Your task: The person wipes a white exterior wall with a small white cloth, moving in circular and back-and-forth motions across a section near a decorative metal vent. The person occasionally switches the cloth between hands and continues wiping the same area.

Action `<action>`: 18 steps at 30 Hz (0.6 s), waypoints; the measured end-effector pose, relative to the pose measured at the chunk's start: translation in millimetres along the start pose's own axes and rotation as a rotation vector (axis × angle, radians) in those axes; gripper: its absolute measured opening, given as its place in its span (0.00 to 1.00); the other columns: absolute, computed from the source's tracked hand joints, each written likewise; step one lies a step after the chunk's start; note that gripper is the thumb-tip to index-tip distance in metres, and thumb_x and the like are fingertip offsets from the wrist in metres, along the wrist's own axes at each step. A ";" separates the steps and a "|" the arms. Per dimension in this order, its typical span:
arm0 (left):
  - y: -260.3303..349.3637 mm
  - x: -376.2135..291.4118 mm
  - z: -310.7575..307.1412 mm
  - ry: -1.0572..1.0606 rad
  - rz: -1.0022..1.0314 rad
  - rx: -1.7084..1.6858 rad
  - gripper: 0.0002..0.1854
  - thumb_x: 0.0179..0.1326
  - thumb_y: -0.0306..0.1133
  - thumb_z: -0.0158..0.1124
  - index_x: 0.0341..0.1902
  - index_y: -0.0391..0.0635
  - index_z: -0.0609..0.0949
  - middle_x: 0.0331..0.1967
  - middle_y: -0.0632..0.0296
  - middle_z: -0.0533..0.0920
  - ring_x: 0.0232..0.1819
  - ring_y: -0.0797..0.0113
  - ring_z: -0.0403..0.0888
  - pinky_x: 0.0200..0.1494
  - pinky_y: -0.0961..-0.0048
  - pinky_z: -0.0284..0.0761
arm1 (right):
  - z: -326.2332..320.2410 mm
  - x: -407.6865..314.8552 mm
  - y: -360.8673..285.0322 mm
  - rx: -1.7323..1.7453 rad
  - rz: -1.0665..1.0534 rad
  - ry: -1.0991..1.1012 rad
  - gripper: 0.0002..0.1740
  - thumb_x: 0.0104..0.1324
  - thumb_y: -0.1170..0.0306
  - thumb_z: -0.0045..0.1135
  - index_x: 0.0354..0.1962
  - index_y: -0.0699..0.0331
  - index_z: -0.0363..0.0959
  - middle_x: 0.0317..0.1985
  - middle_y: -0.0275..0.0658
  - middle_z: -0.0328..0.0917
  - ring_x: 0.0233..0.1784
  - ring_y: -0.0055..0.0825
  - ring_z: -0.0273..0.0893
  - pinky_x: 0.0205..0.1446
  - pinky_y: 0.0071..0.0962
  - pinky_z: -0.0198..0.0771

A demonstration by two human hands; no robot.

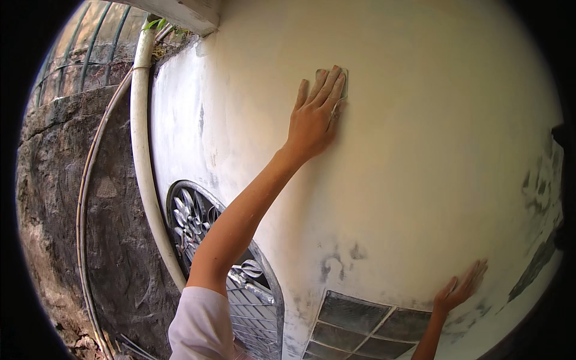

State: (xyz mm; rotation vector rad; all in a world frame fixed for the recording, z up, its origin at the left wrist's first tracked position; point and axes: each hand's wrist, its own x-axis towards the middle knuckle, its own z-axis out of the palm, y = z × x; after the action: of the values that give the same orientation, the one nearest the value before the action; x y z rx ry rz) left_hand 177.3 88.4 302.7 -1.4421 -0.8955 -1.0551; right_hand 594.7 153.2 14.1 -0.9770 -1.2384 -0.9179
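My left hand [317, 108] reaches up across a pale plastered wall [405, 171], its fingers spread and coated with light dust. Under the palm and fingers is a thin flat sheet [345, 83], possibly sandpaper, pressed against the plaster; its greyish edge shows beyond the fingertips and beside the thumb. Most of the sheet is hidden by the hand. Lower right, my right hand [461, 285] is held flat at the wall with dusty fingers extended and nothing visible in it. Whether its palm touches the surface, I cannot tell.
An ornamental metal grille [195, 216] fills an arched opening at lower left. Dark square panes [353, 310] sit below my hands. A white pipe [143, 112] and a thin bent pole [83, 193] run beside a rough stone wall [126, 193]. A concrete ledge [193, 13] juts out above.
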 end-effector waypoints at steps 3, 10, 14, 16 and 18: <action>-31.7 68.7 9.9 0.080 -0.003 0.037 0.27 0.75 0.42 0.43 0.75 0.48 0.61 0.76 0.63 0.59 0.78 0.56 0.51 0.77 0.48 0.43 | -0.1 -1.5 1.2 -0.007 0.017 -0.019 0.34 0.75 0.56 0.31 0.71 0.69 0.54 0.74 0.53 0.53 0.78 0.52 0.49 0.77 0.51 0.42; -60.9 158.1 24.0 0.087 -0.168 0.193 0.29 0.76 0.42 0.35 0.76 0.45 0.54 0.78 0.58 0.51 0.79 0.54 0.45 0.77 0.49 0.43 | 0.9 -5.2 4.8 -0.023 0.041 -0.044 0.34 0.75 0.56 0.31 0.71 0.69 0.53 0.74 0.53 0.51 0.78 0.51 0.48 0.77 0.51 0.40; -19.6 73.8 23.6 0.234 -0.013 0.090 0.28 0.74 0.43 0.44 0.73 0.46 0.63 0.75 0.62 0.60 0.77 0.57 0.54 0.74 0.44 0.48 | 1.2 -4.6 3.5 -0.036 0.016 -0.029 0.34 0.75 0.57 0.31 0.71 0.70 0.53 0.74 0.53 0.52 0.78 0.52 0.48 0.77 0.52 0.41; 12.3 11.0 14.6 0.104 0.019 0.028 0.29 0.73 0.40 0.47 0.74 0.45 0.61 0.77 0.60 0.58 0.78 0.55 0.50 0.76 0.44 0.41 | 0.6 -3.7 2.7 -0.010 0.027 -0.024 0.34 0.75 0.57 0.31 0.70 0.70 0.54 0.74 0.54 0.52 0.78 0.52 0.49 0.77 0.51 0.41; 45.0 -44.3 -1.0 -0.068 -0.017 0.007 0.29 0.73 0.37 0.48 0.74 0.42 0.60 0.77 0.57 0.57 0.78 0.53 0.49 0.75 0.43 0.41 | -0.1 -2.6 2.2 0.006 0.021 -0.017 0.34 0.75 0.57 0.31 0.70 0.70 0.54 0.74 0.54 0.52 0.78 0.53 0.49 0.77 0.51 0.42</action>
State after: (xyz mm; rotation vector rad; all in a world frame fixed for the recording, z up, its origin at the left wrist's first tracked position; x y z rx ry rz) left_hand 205.1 82.6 246.3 -1.4742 -0.9608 -1.0188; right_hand 596.6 153.9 11.3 -0.9935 -1.2417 -0.8907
